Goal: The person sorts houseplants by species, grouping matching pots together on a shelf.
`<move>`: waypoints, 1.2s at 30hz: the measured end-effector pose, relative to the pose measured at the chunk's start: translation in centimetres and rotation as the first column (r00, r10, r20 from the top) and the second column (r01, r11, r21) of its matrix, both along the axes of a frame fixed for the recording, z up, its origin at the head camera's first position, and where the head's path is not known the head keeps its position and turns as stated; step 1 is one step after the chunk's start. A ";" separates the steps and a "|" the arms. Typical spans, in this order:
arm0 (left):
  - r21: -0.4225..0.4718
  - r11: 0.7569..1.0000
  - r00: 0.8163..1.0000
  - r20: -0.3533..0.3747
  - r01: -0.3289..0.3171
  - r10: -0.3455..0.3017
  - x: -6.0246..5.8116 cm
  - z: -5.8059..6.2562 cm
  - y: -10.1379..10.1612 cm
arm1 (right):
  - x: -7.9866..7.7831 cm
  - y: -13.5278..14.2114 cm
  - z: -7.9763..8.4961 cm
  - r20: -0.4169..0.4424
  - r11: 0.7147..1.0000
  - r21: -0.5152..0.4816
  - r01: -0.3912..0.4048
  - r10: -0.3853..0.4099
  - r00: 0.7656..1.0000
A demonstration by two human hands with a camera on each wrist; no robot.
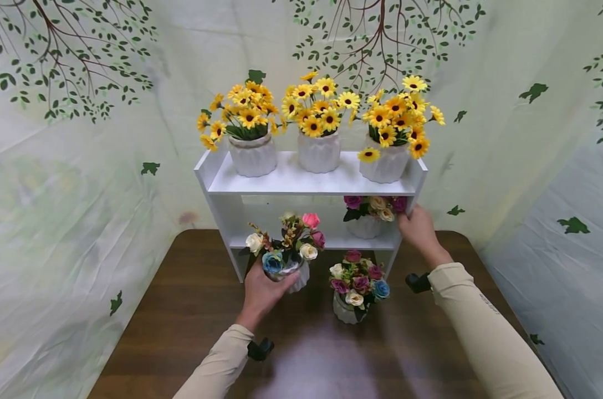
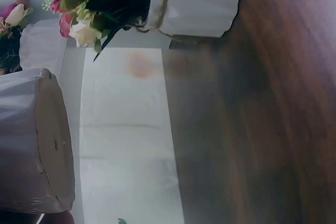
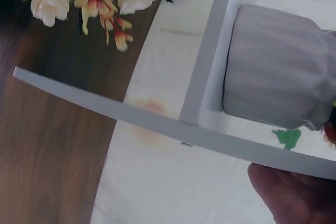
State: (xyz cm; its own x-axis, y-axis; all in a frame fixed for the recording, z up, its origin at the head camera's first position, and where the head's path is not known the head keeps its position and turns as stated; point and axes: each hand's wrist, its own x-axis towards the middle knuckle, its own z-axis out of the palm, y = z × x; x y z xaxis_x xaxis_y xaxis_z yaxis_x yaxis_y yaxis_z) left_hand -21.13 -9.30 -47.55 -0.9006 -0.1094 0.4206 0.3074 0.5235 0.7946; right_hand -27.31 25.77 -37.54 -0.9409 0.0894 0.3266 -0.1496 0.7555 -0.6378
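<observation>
My left hand (image 1: 265, 292) grips a white ribbed pot (image 1: 299, 277) of artificial roses, with a blue rose (image 1: 272, 261) nearest the hand. This pot is off the table, and its bare underside (image 2: 56, 142) shows in the left wrist view. The white two-tier shelf (image 1: 281, 185) stands behind it. My right hand (image 1: 422, 233) holds the shelf's right side panel (image 3: 220, 148); some of its fingers are hidden. Just inside that panel, a rose pot (image 1: 365, 228) sits on the lower tier. Another rose pot (image 1: 345, 310) stands on the table between my hands.
Three white pots of yellow daisies, the left (image 1: 253, 156), middle (image 1: 318, 152) and right (image 1: 384, 164), line the top tier. The shelf rests on a dark wooden table (image 1: 182, 310). A pale leaf-printed cloth (image 1: 506, 166) hangs behind and along both sides.
</observation>
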 end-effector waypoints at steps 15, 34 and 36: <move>-0.059 0.997 0.996 0.068 0.052 -0.048 -2.5 4.3 0.6 | 0.0 0.1 -0.2 -0.011 0.999 0.043 0.008 -0.007 1.000; -0.018 0.996 0.993 0.077 0.092 -0.091 -5.8 6.1 4.2 | 0.0 0.0 -0.5 -0.048 0.998 0.058 0.015 -0.012 0.999; -0.031 0.996 0.993 0.076 0.088 -0.085 -6.1 5.9 4.4 | 0.0 0.0 -0.5 -0.039 0.998 0.061 0.019 -0.017 0.999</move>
State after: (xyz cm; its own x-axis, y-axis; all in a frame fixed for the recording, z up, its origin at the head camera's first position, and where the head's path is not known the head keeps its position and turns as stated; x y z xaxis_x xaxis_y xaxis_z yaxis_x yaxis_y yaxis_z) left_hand -27.26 -4.89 -41.65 -0.9352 -0.0167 0.3538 0.2930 0.5249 0.7992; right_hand -27.28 25.81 -38.03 -0.9262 0.0846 0.3675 -0.1591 0.7958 -0.5842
